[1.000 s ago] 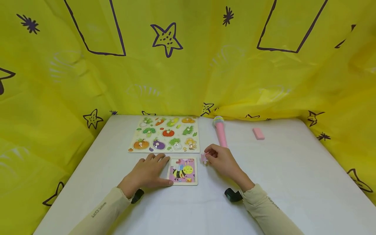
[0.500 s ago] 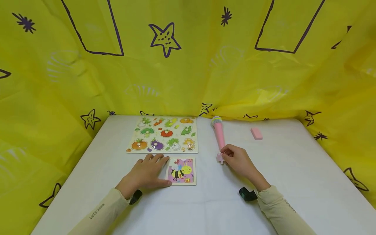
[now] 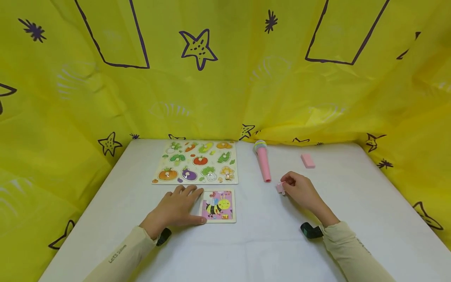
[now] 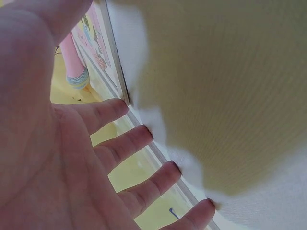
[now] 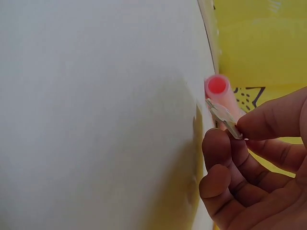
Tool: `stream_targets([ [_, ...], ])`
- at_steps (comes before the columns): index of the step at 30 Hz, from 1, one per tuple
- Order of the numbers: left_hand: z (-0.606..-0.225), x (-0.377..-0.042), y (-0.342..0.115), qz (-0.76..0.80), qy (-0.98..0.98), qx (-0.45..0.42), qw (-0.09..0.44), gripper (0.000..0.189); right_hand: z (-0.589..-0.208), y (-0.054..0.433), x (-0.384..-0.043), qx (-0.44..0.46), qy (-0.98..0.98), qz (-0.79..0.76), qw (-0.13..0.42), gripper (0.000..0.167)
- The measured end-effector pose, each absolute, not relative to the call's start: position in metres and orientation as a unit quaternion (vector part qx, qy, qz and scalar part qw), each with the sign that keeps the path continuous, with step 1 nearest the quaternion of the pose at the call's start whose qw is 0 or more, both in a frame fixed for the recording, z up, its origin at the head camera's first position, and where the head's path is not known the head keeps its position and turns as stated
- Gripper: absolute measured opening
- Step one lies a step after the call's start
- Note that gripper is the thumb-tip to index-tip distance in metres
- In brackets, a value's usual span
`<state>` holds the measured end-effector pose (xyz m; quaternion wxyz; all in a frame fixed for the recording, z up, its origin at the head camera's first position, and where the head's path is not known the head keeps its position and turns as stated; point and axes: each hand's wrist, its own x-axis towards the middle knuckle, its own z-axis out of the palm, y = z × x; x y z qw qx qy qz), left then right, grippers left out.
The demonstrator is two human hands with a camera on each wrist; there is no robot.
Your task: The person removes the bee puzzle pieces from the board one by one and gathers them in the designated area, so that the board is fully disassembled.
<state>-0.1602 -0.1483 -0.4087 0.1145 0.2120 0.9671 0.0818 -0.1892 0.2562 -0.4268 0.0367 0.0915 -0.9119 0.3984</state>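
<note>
A pink jigsaw puzzle piece [image 3: 280, 188] is pinched between the thumb and fingertips of my right hand [image 3: 300, 190], to the right of the small bee puzzle [image 3: 228, 203]. In the right wrist view the piece [image 5: 223, 117] appears nearly edge-on, its tip overlapping the microphone's hollow end. My left hand [image 3: 177, 207] rests at the bee puzzle's left side, fingers spread. Its thumb touches the lower left corner, and the index fingertip lies by the upper left corner. The left wrist view shows those spread fingers [image 4: 125, 146], with the puzzle frame's edge close to the index fingertip.
Behind the bee puzzle lies a larger vegetable knob puzzle [image 3: 195, 162]. A pink toy microphone [image 3: 263, 162] lies beyond the right hand, to its left. Farther right is a pink block [image 3: 308, 160]. Yellow cloth [image 3: 225, 94] hangs around the back and sides of the white table [image 3: 246, 250].
My right hand has moved rightward from beside the bee puzzle, carrying the puzzle piece past the microphone's end. My left hand stays at the puzzle's edge.
</note>
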Motion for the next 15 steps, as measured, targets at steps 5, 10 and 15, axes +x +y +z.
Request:
stream_targets([
  [5,-0.411,-0.159,-0.148,0.085,0.966,0.215,0.113,0.096,-0.426,0.271,-0.189,0.085,-0.919,0.383,0.033,0.010],
  [10,-0.410,-0.159,-0.147,0.085,0.967,0.214,0.111,0.095,-0.423,0.287,-0.191,0.081,-0.927,0.364,0.029,0.011],
  [15,-0.409,-0.159,-0.148,0.079,0.968,0.211,0.113,0.095,-0.423,0.300,-0.193,0.072,-0.933,0.352,0.018,0.015],
])
